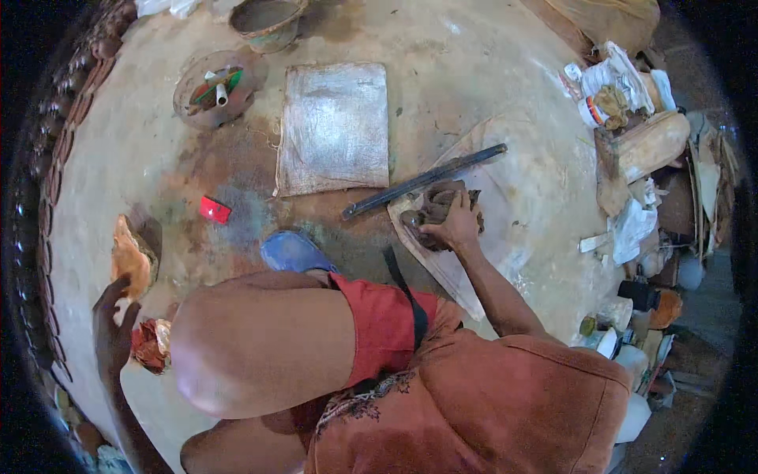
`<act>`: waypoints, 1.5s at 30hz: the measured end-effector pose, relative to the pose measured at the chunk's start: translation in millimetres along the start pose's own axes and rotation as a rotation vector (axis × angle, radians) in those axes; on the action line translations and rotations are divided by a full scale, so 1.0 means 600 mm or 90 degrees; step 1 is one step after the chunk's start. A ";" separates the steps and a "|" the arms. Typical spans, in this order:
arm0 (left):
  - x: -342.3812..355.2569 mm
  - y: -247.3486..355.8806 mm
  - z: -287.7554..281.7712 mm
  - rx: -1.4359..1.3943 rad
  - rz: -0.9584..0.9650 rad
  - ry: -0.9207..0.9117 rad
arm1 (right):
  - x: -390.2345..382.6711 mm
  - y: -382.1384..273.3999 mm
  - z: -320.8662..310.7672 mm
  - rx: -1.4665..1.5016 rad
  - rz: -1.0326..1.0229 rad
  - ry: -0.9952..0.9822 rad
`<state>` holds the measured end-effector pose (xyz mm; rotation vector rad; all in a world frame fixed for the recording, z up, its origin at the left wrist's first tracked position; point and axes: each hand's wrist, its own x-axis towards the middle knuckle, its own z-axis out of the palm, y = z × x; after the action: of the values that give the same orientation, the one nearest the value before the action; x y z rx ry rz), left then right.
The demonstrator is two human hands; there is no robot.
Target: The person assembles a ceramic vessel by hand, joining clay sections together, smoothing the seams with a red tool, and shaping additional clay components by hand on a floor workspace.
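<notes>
My left hand (114,316) is at the far left with its fingers apart, the tips touching the lower end of an irregular orange-tan piece (126,249); I see no firm hold. Below it, beside my knee, lies a crumpled reddish bundle (150,347). My right hand (456,231) is closed over a dark brown, clay-like lump (434,201) on a pale, creased sheet (497,253). Directly above that lump, a long dark bar (375,204) lies diagonally. A small red object (215,209) sits between my hands, farther forward.
A pale square pad (332,126) lies ahead, with a translucent dish (197,83) of small items and a basin (264,24) beyond. A blue slipper-like object (292,253) is by my leg. Assorted clutter (639,296) lines the right; dark discs (55,229) line the left edge.
</notes>
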<state>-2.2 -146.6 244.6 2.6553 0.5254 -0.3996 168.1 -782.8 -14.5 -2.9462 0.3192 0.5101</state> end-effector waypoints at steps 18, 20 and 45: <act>0.355 0.720 0.743 -0.043 0.953 -0.452 | 0.026 0.008 0.052 -0.016 0.029 0.067; 0.365 0.720 0.752 -0.009 0.945 -0.469 | 0.012 0.006 0.036 0.024 0.010 0.069; 0.346 0.720 0.752 0.109 0.920 -0.352 | -0.214 0.133 0.102 0.286 -0.009 0.292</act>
<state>273.0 -647.7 -81.3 2.1666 -1.5198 -0.6183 12.4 -826.3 -34.8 -2.5822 0.3976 -0.2277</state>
